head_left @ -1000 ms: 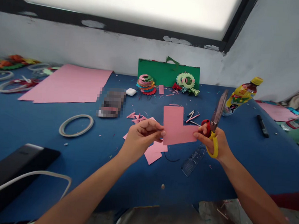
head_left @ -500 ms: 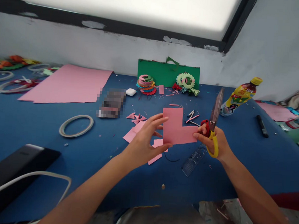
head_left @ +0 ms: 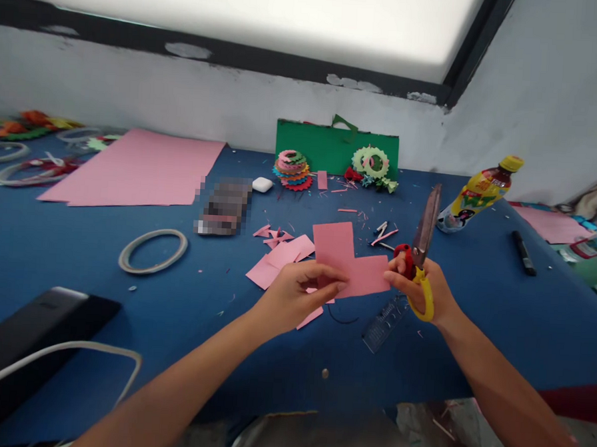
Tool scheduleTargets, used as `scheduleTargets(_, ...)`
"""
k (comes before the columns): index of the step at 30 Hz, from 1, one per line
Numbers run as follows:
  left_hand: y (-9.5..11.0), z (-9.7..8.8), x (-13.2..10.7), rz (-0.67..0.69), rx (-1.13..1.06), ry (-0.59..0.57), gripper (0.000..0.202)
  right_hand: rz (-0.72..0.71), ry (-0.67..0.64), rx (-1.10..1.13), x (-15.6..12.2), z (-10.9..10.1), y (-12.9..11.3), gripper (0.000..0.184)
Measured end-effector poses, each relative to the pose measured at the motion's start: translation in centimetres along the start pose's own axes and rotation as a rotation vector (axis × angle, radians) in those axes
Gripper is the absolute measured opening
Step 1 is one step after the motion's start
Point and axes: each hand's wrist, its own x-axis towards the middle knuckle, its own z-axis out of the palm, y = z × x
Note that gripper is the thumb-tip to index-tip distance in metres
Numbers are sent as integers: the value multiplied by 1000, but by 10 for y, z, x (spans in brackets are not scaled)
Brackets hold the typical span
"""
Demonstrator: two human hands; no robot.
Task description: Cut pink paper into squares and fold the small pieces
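An L-shaped piece of pink paper (head_left: 335, 247) is held up above the blue table, its notch at the upper right. My left hand (head_left: 297, 293) pinches its lower left part between thumb and fingers. At the paper's right end, the thumb and fingertip of my right hand (head_left: 428, 287) grip the edge. That same hand carries scissors (head_left: 427, 223) with one red and one yellow handle, blades pointing up and looking closed. Pink paper pieces (head_left: 272, 265) lie behind and beneath my left hand. Below the paper rests a clear plastic ruler (head_left: 384, 327).
A tilted-looking drink bottle (head_left: 480, 193) and a black marker (head_left: 524, 253) are at the right. Scalloped paper rings (head_left: 292, 170) stand before a green card (head_left: 327, 141). Leftward are a tape roll (head_left: 153, 251), large pink sheets (head_left: 141, 168) and a black device (head_left: 46, 344) with a white cable.
The left hand has closed from a wide hold at the paper's edges to a pinch on its lower part. The paper has shifted slightly left and down, and the scissors have tilted slightly.
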Motion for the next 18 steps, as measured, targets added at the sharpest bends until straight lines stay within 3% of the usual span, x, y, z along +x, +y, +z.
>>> scheduleTargets(3, 1, -4, 0, 60, 18, 142, 8, 17, -77, 52, 0, 0, 3, 36)
scheduleTargets(8, 0, -11, -2, 158, 32, 482, 7, 69, -79, 79, -2, 6, 10, 62)
scheduleTargets(11, -1, -12, -3, 209, -37, 643, 9, 214, -160, 74, -10, 16, 16, 69)
scheduleTargets(14, -2, -11, -3, 204, -62, 734, 12, 354, -265, 29, -23, 26, 21, 66)
scheduleTargets(18, 1, -8, -4, 151, -76, 785, 13, 238, -285, -137, -32, 36, 24, 59)
